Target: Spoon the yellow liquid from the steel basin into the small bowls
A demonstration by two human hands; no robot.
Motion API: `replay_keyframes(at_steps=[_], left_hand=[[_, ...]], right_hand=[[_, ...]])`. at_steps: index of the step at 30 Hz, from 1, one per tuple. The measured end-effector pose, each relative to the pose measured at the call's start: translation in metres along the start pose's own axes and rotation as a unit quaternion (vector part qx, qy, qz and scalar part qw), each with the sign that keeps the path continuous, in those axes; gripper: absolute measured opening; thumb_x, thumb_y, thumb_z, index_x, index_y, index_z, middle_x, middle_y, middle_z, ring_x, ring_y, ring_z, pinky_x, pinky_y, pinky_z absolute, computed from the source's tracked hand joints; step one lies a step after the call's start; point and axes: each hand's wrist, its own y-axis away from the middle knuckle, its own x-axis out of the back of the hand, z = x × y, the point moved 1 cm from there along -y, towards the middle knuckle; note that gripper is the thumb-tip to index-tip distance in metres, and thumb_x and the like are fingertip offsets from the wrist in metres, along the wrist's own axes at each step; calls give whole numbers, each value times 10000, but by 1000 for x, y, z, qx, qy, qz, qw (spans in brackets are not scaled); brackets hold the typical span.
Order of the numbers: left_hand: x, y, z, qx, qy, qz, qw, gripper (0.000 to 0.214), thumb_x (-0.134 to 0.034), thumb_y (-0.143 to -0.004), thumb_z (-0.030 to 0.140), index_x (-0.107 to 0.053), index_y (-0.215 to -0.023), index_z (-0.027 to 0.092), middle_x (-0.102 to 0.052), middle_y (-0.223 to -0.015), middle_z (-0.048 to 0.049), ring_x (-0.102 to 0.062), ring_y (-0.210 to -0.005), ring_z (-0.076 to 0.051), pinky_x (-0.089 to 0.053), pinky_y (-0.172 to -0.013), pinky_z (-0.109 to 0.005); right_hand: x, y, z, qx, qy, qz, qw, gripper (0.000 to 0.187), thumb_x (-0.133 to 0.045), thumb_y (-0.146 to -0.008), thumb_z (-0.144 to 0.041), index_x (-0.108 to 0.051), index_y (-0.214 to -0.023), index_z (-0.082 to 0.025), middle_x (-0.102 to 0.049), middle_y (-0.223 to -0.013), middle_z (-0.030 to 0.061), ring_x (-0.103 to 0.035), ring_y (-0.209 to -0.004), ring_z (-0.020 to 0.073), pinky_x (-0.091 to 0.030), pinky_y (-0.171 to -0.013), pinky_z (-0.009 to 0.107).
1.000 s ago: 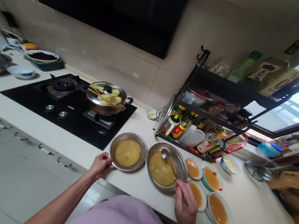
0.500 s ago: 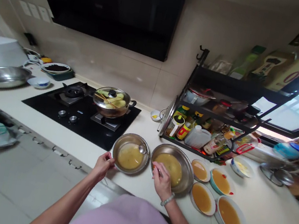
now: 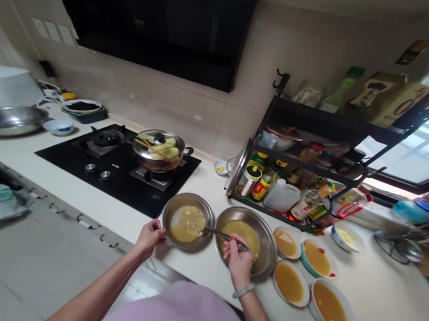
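Two steel bowls of yellow liquid stand side by side at the counter's front edge. My left hand point(image 3: 150, 235) is closed on the rim of the left steel bowl point(image 3: 186, 220). My right hand point(image 3: 238, 254) is closed on the handle of a metal ladle point(image 3: 210, 229), over the near rim of the right steel bowl point(image 3: 247, 236). The ladle's head dips into the liquid of the left bowl.
Several small bowls of yellow liquid point(image 3: 291, 282) sit to the right. A black rack of bottles and jars point(image 3: 299, 170) stands behind them. A lidded pot point(image 3: 158, 149) is on the black stove point(image 3: 117, 168). A large steel basin point(image 3: 4, 118) lies far left.
My right hand moved the ladle from the right bowl across to the left bowl, and its head now sits in the left bowl's liquid. The left hand stayed on the rim.
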Motion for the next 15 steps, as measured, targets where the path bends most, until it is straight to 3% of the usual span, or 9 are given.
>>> replay_keyframes(at_steps=[10,15], left_hand=[[-4,4,4,2,-2,6,1000,344,-711,-463,219,-383,-565,207,-469,-407,93,-469,-405,-76,-508,-462,-261],[-4,5,5,-1,-9,6,1000,336,-709,-474,226,-386,-562,206,-464,-410,97,-467,-410,-74,-505,-465,-258]], right_hand=[[10,0,-17,-24,-102,52,993,444,-765,-624,-492,-623,-856,-142,-657,-585,35,-563,-452,132,-431,-389,214],[37,6,-37,-14,-107,76,991,430,-779,-629,-462,-630,-879,-145,-663,-612,35,-586,-484,137,-442,-412,214]])
